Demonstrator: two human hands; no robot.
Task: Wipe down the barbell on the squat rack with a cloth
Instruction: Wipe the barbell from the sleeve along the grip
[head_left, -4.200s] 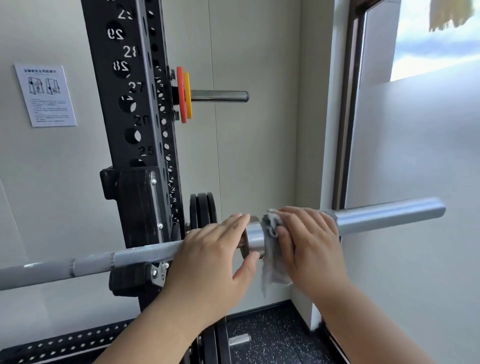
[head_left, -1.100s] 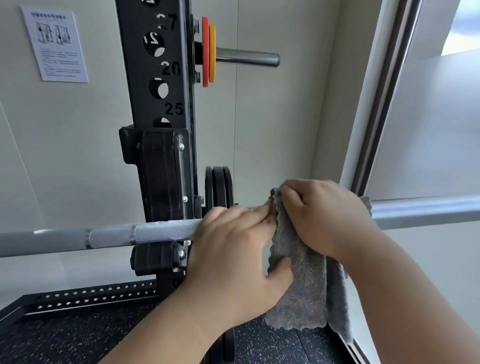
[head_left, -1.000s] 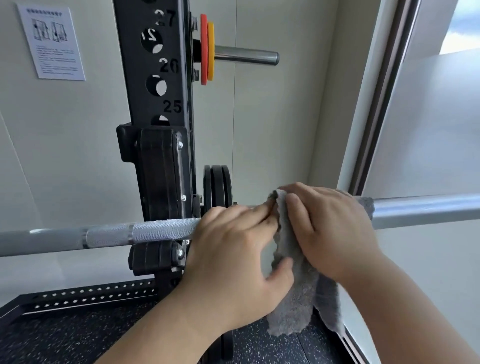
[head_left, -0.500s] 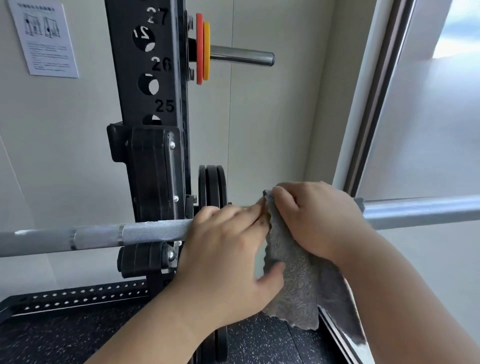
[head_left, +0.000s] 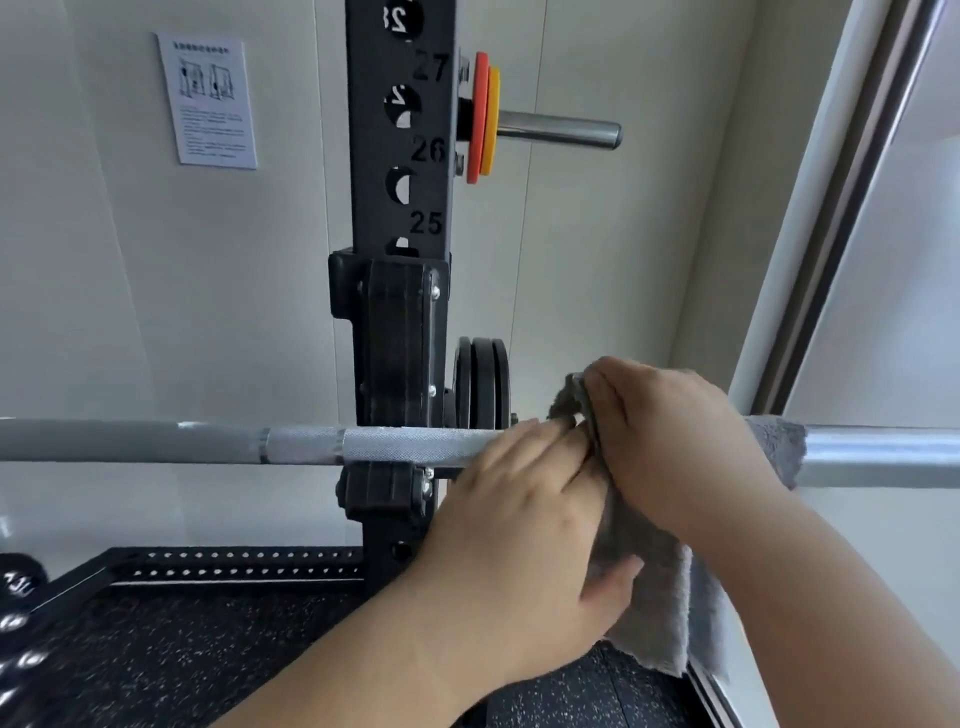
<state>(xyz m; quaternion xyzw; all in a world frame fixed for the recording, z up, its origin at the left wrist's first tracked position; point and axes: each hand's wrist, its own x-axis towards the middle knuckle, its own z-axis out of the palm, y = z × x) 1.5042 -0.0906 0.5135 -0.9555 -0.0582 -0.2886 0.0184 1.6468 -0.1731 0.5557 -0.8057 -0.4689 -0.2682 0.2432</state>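
The silver barbell (head_left: 395, 446) lies level across the black squat rack's hook (head_left: 402, 364), its thick sleeve (head_left: 883, 460) running off to the right. A grey cloth (head_left: 652, 582) is draped over the bar at the collar and hangs down below it. My right hand (head_left: 675, 441) grips the cloth around the bar. My left hand (head_left: 524, 525) lies over the knurled shaft just left of it, fingertips touching the cloth's edge and thumb under the hanging part. The collar is hidden by both hands.
The black rack upright (head_left: 400, 156) with numbered holes stands behind the bar. A storage peg (head_left: 558, 132) carries red and yellow plates; black plates (head_left: 480, 384) hang lower. A paper notice (head_left: 208, 101) is on the wall. A window frame (head_left: 841, 208) stands at right, speckled rubber floor (head_left: 182, 654) below.
The view has shifted so the rack sits further right. Both hands have stayed at the collar, and the cloth has been drawn out to hang lower beneath the bar.
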